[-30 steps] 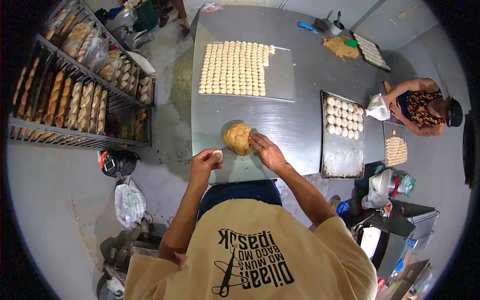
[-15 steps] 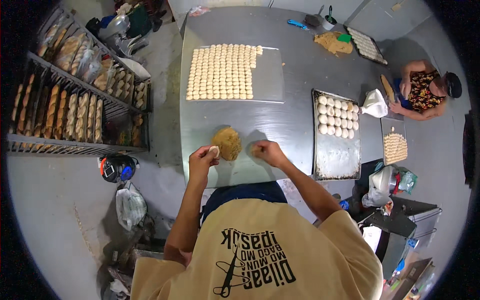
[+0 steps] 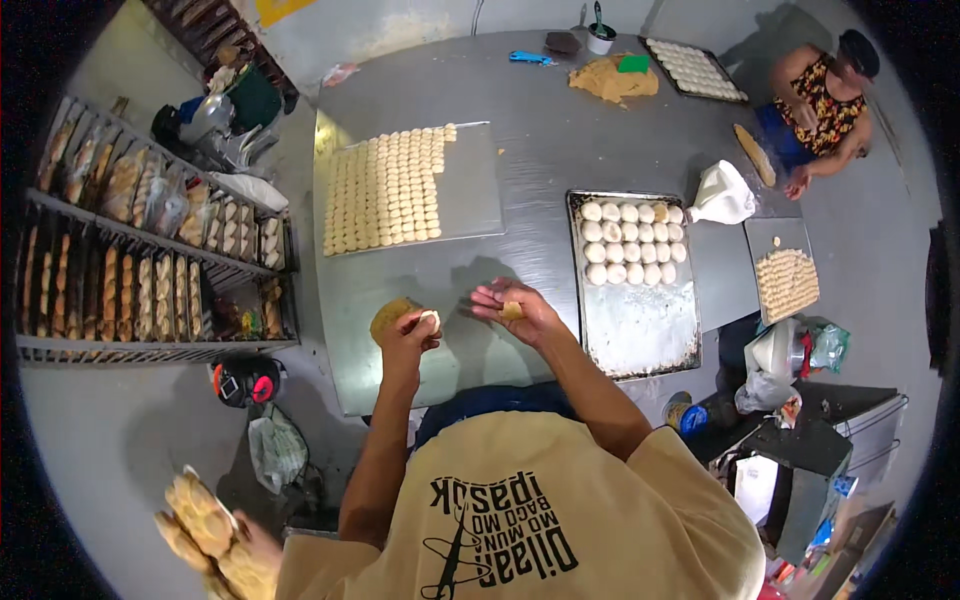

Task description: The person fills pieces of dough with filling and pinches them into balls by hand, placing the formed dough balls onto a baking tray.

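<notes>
My left hand [image 3: 408, 335] pinches a small flattened piece of white dough [image 3: 430, 318]. It is over the right side of a brown mound of filling [image 3: 390, 318] at the table's near edge and hides part of it. To its right, my right hand [image 3: 525, 312] is turned partly palm up, its fingers loosely spread. A small lump of brown filling [image 3: 512, 311] rests in it by the thumb. The two hands are apart, above the grey metal table [image 3: 470, 372].
Ahead lies a sheet with rows of small dough pieces [image 3: 385, 190]. A tray of white dough balls [image 3: 640, 325] stands right. More brown filling [image 3: 610, 80] lies far back. A co-worker [image 3: 830, 105] is at the right; bread racks [image 3: 150, 345] stand left. Someone's hand holds bread [image 3: 205, 525] lower left.
My right hand has lifted off the table and turned to show the brown lump. The view has shifted, and a hand with bread has come in at the lower left.
</notes>
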`<state>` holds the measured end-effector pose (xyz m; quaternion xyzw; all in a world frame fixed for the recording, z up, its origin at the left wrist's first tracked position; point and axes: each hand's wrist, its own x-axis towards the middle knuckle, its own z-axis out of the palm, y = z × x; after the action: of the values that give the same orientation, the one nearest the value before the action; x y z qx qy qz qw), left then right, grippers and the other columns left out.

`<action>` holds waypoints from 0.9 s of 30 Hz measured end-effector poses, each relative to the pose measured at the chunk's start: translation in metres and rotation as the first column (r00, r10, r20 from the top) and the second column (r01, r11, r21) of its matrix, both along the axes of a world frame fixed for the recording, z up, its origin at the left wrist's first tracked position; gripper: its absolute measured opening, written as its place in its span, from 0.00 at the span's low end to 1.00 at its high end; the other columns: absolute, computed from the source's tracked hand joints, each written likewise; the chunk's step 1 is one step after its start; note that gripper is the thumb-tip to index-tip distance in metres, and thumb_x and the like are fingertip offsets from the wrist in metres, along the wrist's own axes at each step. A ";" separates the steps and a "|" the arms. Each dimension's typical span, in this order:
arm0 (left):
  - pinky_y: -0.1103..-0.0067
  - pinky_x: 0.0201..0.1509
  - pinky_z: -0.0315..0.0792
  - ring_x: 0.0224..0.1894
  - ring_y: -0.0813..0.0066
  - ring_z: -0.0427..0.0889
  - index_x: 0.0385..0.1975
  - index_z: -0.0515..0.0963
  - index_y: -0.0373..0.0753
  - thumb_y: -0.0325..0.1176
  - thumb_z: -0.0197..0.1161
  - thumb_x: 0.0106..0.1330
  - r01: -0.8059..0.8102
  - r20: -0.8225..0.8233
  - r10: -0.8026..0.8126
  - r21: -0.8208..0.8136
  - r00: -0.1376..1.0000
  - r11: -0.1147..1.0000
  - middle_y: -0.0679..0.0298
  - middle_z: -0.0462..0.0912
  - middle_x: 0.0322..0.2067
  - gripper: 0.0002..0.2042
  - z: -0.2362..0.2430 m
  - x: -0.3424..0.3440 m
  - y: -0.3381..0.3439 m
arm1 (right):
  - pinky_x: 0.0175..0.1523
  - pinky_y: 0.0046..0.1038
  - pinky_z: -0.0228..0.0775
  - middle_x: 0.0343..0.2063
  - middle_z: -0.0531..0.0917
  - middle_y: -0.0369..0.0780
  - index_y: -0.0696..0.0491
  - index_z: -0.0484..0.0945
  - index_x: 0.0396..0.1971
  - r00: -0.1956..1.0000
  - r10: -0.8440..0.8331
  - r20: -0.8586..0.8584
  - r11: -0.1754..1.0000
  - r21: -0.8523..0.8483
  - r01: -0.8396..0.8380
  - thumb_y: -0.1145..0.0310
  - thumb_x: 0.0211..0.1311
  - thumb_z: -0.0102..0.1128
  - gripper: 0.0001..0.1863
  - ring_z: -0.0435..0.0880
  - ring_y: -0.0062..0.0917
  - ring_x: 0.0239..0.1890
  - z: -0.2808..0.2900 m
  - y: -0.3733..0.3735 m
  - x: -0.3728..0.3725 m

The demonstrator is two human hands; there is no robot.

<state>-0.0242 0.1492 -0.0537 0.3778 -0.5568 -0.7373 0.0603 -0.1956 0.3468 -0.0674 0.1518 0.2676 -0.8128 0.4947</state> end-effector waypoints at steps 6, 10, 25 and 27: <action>0.75 0.45 0.82 0.39 0.74 0.88 0.52 0.88 0.38 0.34 0.72 0.75 0.026 -0.001 -0.026 0.019 1.000 0.999 0.66 0.90 0.40 0.11 0.005 -0.022 0.031 | 0.20 0.23 0.58 0.20 0.80 0.30 0.48 0.79 0.32 0.951 0.056 -0.304 0.974 0.227 0.015 0.51 0.75 0.74 0.19 0.73 0.15 0.15 -0.028 0.044 -0.039; 0.76 0.45 0.82 0.39 0.74 0.88 0.51 0.88 0.38 0.35 0.72 0.75 0.026 0.025 -0.026 0.014 0.999 1.000 0.66 0.90 0.40 0.11 0.001 -0.019 0.042 | 0.25 0.24 0.65 0.24 0.83 0.35 0.49 0.78 0.35 0.953 0.093 -0.288 0.982 0.187 -0.039 0.52 0.80 0.68 0.17 0.79 0.19 0.21 -0.056 0.066 -0.053; 0.74 0.48 0.85 0.42 0.75 0.89 0.49 0.89 0.32 0.32 0.72 0.73 0.260 0.103 -0.239 -0.320 0.965 0.911 0.61 0.91 0.41 0.11 -0.014 0.005 0.039 | 0.25 0.26 0.67 0.23 0.80 0.38 0.51 0.79 0.30 0.981 -0.148 -0.123 0.982 0.098 0.160 0.35 0.81 0.56 0.32 0.78 0.23 0.22 -0.012 0.056 -0.022; 0.74 0.50 0.85 0.42 0.75 0.89 0.47 0.90 0.32 0.32 0.72 0.73 0.256 0.079 -0.244 -0.236 0.967 0.937 0.60 0.91 0.41 0.11 -0.006 0.005 0.035 | 0.21 0.25 0.63 0.20 0.80 0.38 0.50 0.76 0.27 0.942 -0.001 -0.335 0.993 0.107 0.039 0.37 0.80 0.61 0.31 0.75 0.22 0.17 -0.002 0.047 -0.021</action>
<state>-0.0191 0.1837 -0.0595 0.3116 -0.6880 -0.6554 -0.0014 -0.2167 0.3937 -0.0691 0.0422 0.3914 -0.8154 0.4244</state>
